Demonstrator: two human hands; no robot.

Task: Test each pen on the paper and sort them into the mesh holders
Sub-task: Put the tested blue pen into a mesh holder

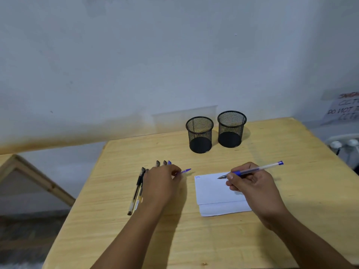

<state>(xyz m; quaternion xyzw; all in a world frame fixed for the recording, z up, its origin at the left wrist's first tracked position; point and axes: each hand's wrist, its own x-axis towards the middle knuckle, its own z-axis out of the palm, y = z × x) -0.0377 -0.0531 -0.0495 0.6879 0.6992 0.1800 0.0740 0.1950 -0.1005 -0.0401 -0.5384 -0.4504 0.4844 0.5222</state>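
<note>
My right hand (pixel 252 183) grips a blue pen (pixel 258 168) in a writing hold, its tip over the top of the white paper (pixel 213 193). A small blue mark sits in the paper's top left corner. My left hand (pixel 161 183) pinches a blue pen cap (pixel 184 171) and lies over a row of pens. Two black pens (pixel 137 191) show to its left, and other pen ends (pixel 163 163) poke out beyond the fingers. Two empty black mesh holders stand at the back, the left holder (pixel 200 134) beside the right holder (pixel 231 129).
The wooden table (pixel 174 239) stands against a pale wall. A wooden frame (pixel 38 179) leans at the left, below table height. White objects (pixel 343 144) and a paper sign (pixel 343 107) sit past the table's right edge.
</note>
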